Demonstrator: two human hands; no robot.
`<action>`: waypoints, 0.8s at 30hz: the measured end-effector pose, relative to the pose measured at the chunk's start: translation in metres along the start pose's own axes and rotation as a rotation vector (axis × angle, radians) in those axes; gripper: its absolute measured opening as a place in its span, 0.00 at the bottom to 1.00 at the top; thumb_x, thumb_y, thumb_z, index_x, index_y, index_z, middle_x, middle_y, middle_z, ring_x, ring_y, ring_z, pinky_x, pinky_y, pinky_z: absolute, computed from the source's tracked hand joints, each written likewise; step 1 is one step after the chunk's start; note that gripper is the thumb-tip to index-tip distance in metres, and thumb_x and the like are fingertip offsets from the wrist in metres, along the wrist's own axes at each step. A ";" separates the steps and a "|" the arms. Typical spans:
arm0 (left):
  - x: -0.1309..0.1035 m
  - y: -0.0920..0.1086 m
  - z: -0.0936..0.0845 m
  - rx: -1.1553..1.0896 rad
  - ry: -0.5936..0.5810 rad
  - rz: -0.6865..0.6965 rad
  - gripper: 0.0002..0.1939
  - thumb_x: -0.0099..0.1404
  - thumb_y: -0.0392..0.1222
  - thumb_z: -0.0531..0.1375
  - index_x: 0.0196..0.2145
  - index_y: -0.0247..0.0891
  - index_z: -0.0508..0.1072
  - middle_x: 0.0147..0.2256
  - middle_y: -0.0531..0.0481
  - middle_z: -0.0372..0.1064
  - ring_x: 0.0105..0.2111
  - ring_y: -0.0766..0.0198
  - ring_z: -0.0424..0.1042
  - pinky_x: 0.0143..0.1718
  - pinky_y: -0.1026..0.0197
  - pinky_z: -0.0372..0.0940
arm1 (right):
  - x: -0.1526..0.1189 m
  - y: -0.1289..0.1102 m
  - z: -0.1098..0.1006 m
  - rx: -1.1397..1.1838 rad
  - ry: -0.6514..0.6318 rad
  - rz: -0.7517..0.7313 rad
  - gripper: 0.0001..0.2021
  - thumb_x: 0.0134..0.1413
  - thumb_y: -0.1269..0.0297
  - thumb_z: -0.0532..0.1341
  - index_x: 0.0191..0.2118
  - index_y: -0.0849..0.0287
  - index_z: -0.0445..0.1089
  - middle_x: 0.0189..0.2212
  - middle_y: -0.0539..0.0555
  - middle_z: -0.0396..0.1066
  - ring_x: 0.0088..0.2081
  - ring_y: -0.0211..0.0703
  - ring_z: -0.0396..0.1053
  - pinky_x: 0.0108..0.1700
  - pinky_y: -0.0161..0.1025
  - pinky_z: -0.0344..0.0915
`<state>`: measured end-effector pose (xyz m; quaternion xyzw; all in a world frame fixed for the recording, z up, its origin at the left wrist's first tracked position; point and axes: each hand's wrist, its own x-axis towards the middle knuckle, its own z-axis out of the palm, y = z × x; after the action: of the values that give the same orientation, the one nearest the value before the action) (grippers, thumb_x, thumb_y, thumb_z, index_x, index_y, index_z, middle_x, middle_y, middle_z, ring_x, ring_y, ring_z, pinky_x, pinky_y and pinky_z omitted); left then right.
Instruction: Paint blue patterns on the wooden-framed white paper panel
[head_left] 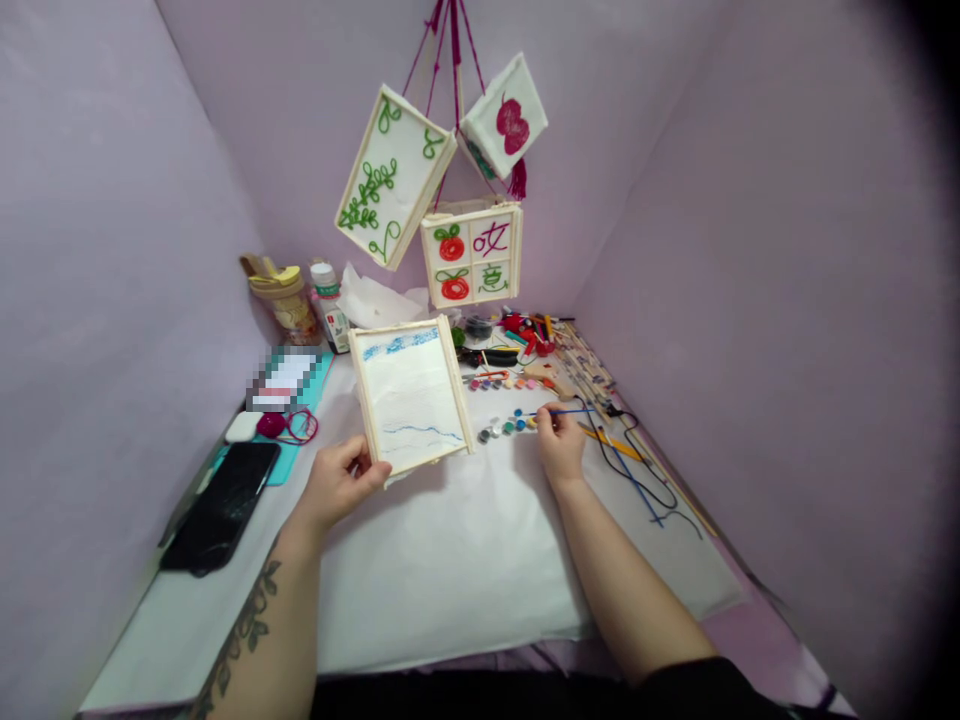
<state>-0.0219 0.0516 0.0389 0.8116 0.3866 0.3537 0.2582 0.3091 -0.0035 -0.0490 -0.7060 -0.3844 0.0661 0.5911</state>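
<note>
My left hand (pixel 347 482) grips the lower left corner of a wooden-framed white panel (pixel 411 395), thumb on its front. The panel is held up, tilted a little, with a blue patch along its top and a wavy blue line near its bottom. Between the closed fingers of my right hand (pixel 561 440) is a thin blue paintbrush (pixel 574 410), its tip at a small blue paint pot (pixel 519 413). More small paint pots (pixel 496 427) stand in a row left of that hand. Farther back lies a second row of paint pots (pixel 504 384).
Decorated lanterns (pixel 394 180) hang above the table's back. At left are a black phone (pixel 221 507), pink yarn (pixel 271 425), a jar (pixel 291 305) and a bottle (pixel 330 305). Pliers (pixel 491 357), sticks (pixel 589 365) and black cord (pixel 641 475) lie at right.
</note>
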 end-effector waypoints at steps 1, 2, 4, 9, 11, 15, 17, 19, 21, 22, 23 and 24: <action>0.000 0.000 0.000 0.000 -0.002 0.000 0.17 0.55 0.48 0.58 0.16 0.37 0.60 0.14 0.58 0.54 0.16 0.73 0.54 0.17 0.69 0.51 | 0.001 0.001 0.000 -0.021 0.002 -0.004 0.10 0.52 0.58 0.57 0.32 0.60 0.69 0.23 0.50 0.70 0.25 0.40 0.65 0.30 0.36 0.60; 0.000 0.001 0.000 0.000 -0.001 -0.001 0.17 0.55 0.48 0.58 0.16 0.37 0.60 0.14 0.58 0.54 0.16 0.73 0.54 0.17 0.69 0.51 | 0.001 0.003 0.001 -0.039 0.001 -0.010 0.10 0.52 0.58 0.57 0.32 0.60 0.69 0.23 0.50 0.69 0.25 0.40 0.65 0.30 0.36 0.60; 0.000 0.001 0.000 0.001 0.000 -0.003 0.16 0.55 0.47 0.58 0.16 0.37 0.60 0.14 0.58 0.54 0.16 0.73 0.54 0.17 0.69 0.51 | 0.002 0.005 0.002 -0.053 -0.008 -0.017 0.10 0.52 0.59 0.56 0.32 0.60 0.69 0.23 0.50 0.69 0.25 0.40 0.65 0.30 0.36 0.60; -0.001 -0.002 0.000 0.004 -0.009 -0.003 0.16 0.55 0.46 0.59 0.16 0.37 0.61 0.14 0.59 0.54 0.16 0.72 0.54 0.17 0.68 0.50 | 0.001 0.008 0.004 0.005 -0.017 0.012 0.11 0.52 0.57 0.57 0.32 0.60 0.69 0.24 0.51 0.71 0.26 0.41 0.67 0.31 0.37 0.62; -0.001 -0.003 0.000 0.004 -0.012 -0.001 0.15 0.55 0.46 0.59 0.17 0.37 0.61 0.14 0.58 0.54 0.16 0.72 0.54 0.17 0.68 0.50 | 0.000 0.007 0.005 0.022 -0.019 0.019 0.11 0.52 0.56 0.57 0.32 0.60 0.69 0.24 0.51 0.71 0.26 0.42 0.67 0.31 0.37 0.62; -0.002 -0.003 0.000 0.015 -0.018 0.006 0.15 0.55 0.47 0.59 0.17 0.37 0.61 0.15 0.58 0.54 0.16 0.72 0.54 0.18 0.68 0.50 | -0.001 0.005 0.006 0.035 -0.009 0.020 0.12 0.52 0.56 0.57 0.33 0.60 0.69 0.24 0.51 0.71 0.26 0.41 0.67 0.30 0.37 0.62; -0.002 -0.002 0.000 0.019 -0.022 -0.003 0.15 0.55 0.47 0.58 0.17 0.37 0.61 0.15 0.58 0.54 0.16 0.72 0.54 0.18 0.68 0.50 | -0.001 0.005 0.006 0.040 -0.008 0.018 0.13 0.52 0.55 0.57 0.33 0.60 0.69 0.24 0.51 0.71 0.26 0.41 0.67 0.30 0.36 0.62; -0.002 -0.001 0.000 0.017 -0.027 -0.012 0.15 0.55 0.47 0.58 0.17 0.37 0.61 0.14 0.58 0.54 0.16 0.72 0.54 0.18 0.68 0.50 | 0.000 0.005 0.006 0.035 -0.001 0.018 0.13 0.52 0.55 0.56 0.34 0.60 0.69 0.24 0.52 0.71 0.25 0.41 0.67 0.30 0.37 0.62; -0.002 0.000 -0.001 0.012 -0.031 -0.014 0.16 0.55 0.47 0.58 0.17 0.37 0.61 0.15 0.58 0.54 0.16 0.72 0.54 0.18 0.68 0.50 | 0.000 0.005 0.005 0.017 0.012 0.022 0.13 0.52 0.54 0.56 0.34 0.61 0.69 0.25 0.52 0.72 0.25 0.41 0.66 0.30 0.37 0.62; -0.002 0.000 -0.001 0.011 -0.031 -0.014 0.16 0.55 0.48 0.58 0.17 0.38 0.61 0.15 0.58 0.54 0.16 0.72 0.54 0.18 0.68 0.50 | 0.001 0.005 0.005 0.009 0.020 0.023 0.13 0.52 0.55 0.56 0.34 0.60 0.69 0.25 0.52 0.72 0.25 0.41 0.66 0.30 0.37 0.62; -0.002 0.000 -0.001 0.010 -0.032 -0.014 0.16 0.55 0.48 0.58 0.17 0.38 0.61 0.15 0.58 0.54 0.16 0.72 0.54 0.18 0.68 0.50 | 0.001 0.004 0.004 0.004 0.025 0.022 0.13 0.52 0.55 0.56 0.33 0.60 0.69 0.25 0.52 0.72 0.25 0.41 0.66 0.30 0.37 0.62; -0.001 0.000 -0.001 0.011 -0.033 -0.016 0.16 0.55 0.48 0.58 0.17 0.38 0.61 0.15 0.58 0.55 0.16 0.72 0.54 0.18 0.68 0.50 | 0.002 0.004 0.003 0.001 0.029 0.019 0.12 0.52 0.56 0.56 0.33 0.60 0.69 0.24 0.52 0.72 0.25 0.41 0.67 0.30 0.37 0.62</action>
<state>-0.0232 0.0509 0.0386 0.8155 0.3907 0.3363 0.2629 0.3100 0.0002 -0.0526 -0.7103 -0.3689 0.0619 0.5962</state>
